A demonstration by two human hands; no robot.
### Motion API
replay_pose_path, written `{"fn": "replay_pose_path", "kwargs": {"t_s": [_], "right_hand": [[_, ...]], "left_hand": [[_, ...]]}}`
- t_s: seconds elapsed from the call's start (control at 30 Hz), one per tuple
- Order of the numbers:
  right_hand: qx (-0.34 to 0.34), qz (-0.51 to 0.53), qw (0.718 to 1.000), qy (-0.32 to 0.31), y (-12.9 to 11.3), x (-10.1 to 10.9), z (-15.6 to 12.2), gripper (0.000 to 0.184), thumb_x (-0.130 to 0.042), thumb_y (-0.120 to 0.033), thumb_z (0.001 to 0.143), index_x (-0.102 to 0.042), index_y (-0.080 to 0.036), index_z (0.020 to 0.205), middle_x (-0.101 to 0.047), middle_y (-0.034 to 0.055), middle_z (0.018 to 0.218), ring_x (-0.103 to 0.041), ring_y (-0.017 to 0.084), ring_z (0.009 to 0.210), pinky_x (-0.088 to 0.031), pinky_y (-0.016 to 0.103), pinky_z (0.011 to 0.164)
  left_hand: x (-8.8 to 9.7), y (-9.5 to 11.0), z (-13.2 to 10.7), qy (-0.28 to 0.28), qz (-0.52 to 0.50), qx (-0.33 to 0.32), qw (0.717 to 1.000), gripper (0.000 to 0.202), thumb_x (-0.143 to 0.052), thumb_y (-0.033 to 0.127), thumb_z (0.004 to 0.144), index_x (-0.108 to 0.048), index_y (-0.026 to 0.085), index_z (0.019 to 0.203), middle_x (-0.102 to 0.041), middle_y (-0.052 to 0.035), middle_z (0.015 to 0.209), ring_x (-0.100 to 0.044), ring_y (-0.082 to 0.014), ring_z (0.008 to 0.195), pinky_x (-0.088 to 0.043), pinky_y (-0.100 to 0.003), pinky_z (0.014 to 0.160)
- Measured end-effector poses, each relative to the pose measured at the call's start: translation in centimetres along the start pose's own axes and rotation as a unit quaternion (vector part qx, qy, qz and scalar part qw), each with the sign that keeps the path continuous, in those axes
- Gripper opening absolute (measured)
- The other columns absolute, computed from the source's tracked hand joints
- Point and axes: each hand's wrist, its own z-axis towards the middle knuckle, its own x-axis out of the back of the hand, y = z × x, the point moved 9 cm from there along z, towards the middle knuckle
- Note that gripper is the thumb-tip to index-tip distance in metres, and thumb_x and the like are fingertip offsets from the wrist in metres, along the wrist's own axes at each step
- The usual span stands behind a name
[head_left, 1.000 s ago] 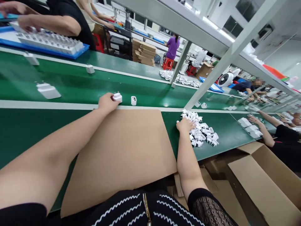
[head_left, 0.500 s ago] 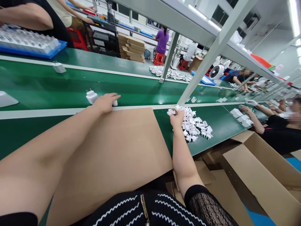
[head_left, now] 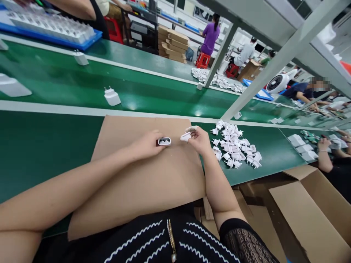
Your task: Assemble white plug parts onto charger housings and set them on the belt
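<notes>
Head view over a green desk [head_left: 41,146]: the left hand [head_left: 146,145] pinches a white charger shell [head_left: 164,141] at its fingertips, the slotted open end turned toward the right hand [head_left: 200,140]. The right fingers are closed on a small white plug piece [head_left: 185,137], a narrow gap away above a cardboard sheet [head_left: 142,182]. A heap [head_left: 236,144] of similar pieces lies just beyond the right fingers; a whole charger [head_left: 112,96] sits on the desk well past the left fingers. Done well, the step likely calls for the piece squared to the opening, the shell held steady, and a straight push rather than a tilted one.
</notes>
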Motion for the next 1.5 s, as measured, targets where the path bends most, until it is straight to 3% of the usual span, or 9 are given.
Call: {"fn": "replay_pose_path", "kwargs": {"t_s": [0.07,0.13,0.23,0.47,0.7,0.83,1.0,1.33,1.5], "right_hand": [[0.054,-0.121,0.990,-0.043,-1.5,-0.8,-0.7,0.032,-0.067,-0.013,0.078,-0.075,-0.023,0.108,-0.078,0.0051,0.104,-0.069,0.023,0.095,-0.056,0.040,0.092],[0.092,-0.231,0.965,-0.078,-2.5,-1.4,-1.3,0.048,-0.056,-0.003,0.078,-0.077,-0.022,0.117,-0.077,0.0077,0.113,-0.066,0.026,0.103,-0.053,0.043,0.096],[0.090,-0.300,0.945,-0.090,-2.5,-1.6,-1.7,0.062,-0.052,0.002,0.075,-0.071,-0.018,0.130,-0.074,0.0119,0.120,-0.064,0.027,0.103,-0.053,0.043,0.094],[0.003,-0.223,0.971,-0.091,0.3,-2.5,-0.6,0.035,-0.067,-0.010,0.082,-0.079,-0.022,0.113,-0.073,0.0071,0.107,-0.068,0.023,0.099,-0.055,0.039,0.094],[0.104,-0.074,0.992,-0.004,-3.5,-3.9,-1.6,0.029,-0.070,-0.030,0.093,-0.076,-0.027,0.121,-0.076,0.0045,0.111,-0.070,0.020,0.098,-0.057,0.035,0.094],[0.211,-0.149,0.963,-0.081,-5.8,-6.5,-2.8,0.032,-0.063,-0.018,0.096,-0.077,-0.031,0.122,-0.077,0.0040,0.113,-0.068,0.023,0.108,-0.054,0.039,0.101],[0.235,-0.224,0.937,-0.131,-6.0,-7.8,-2.6,0.043,-0.056,-0.007,0.095,-0.075,-0.027,0.128,-0.075,0.0074,0.112,-0.065,0.025,0.110,-0.053,0.040,0.101],[0.236,-0.225,0.943,-0.072,-6.2,-6.7,-2.8,0.047,-0.054,-0.005,0.092,-0.073,-0.028,0.128,-0.074,0.0058,0.112,-0.065,0.024,0.109,-0.053,0.037,0.099],[0.225,-0.261,0.933,-0.100,-6.0,-7.2,-2.8,0.050,-0.053,-0.004,0.089,-0.073,-0.028,0.128,-0.074,0.0056,0.112,-0.065,0.024,0.110,-0.053,0.037,0.098]], "left_hand": [[-1.4,0.0,-0.9,0.017,-0.036,0.008,0.999,0.029,-0.063,0.048,0.088,-0.071,0.021,0.091,-0.063,-0.0080,0.088,-0.061,-0.0253,0.080,-0.047,-0.037,0.071],[-1.9,-0.4,-1.2,0.045,-0.076,0.010,0.996,0.037,-0.068,0.053,0.086,-0.072,0.021,0.105,-0.065,-0.0082,0.096,-0.062,-0.0250,0.084,-0.049,-0.038,0.074],[-2.2,-0.8,-1.3,0.067,-0.117,-0.002,0.991,0.044,-0.071,0.056,0.087,-0.071,0.021,0.113,-0.067,-0.0088,0.105,-0.062,-0.0245,0.087,-0.050,-0.038,0.078],[-2.5,-1.6,-1.0,0.056,-0.180,0.022,0.982,0.042,-0.073,0.056,0.084,-0.074,0.021,0.106,-0.070,-0.0082,0.102,-0.062,-0.0233,0.083,-0.050,-0.037,0.074],[-2.3,-2.0,-0.8,0.048,-0.205,0.045,0.977,0.040,-0.074,0.057,0.081,-0.076,0.021,0.099,-0.066,-0.0054,0.092,-0.060,-0.0217,0.081,-0.047,-0.034,0.072],[-2.2,-2.2,-0.8,0.060,-0.210,0.045,0.975,0.041,-0.074,0.059,0.080,-0.071,0.020,0.089,-0.062,-0.0048,0.089,-0.061,-0.0223,0.082,-0.047,-0.035,0.073],[-2.4,-2.3,-0.7,0.052,-0.213,0.044,0.975,0.040,-0.074,0.059,0.079,-0.067,0.019,0.086,-0.063,-0.0050,0.090,-0.063,-0.0238,0.085,-0.048,-0.036,0.075],[-2.6,-2.3,-0.5,0.032,-0.220,0.045,0.974,0.039,-0.073,0.057,0.079,-0.069,0.020,0.091,-0.064,-0.0050,0.091,-0.064,-0.0244,0.085,-0.048,-0.036,0.075],[-2.4,-2.3,-0.4,0.048,-0.207,0.039,0.976,0.036,-0.074,0.055,0.077,-0.066,0.020,0.084,-0.063,-0.0043,0.086,-0.062,-0.0232,0.082,-0.046,-0.035,0.072]]}}
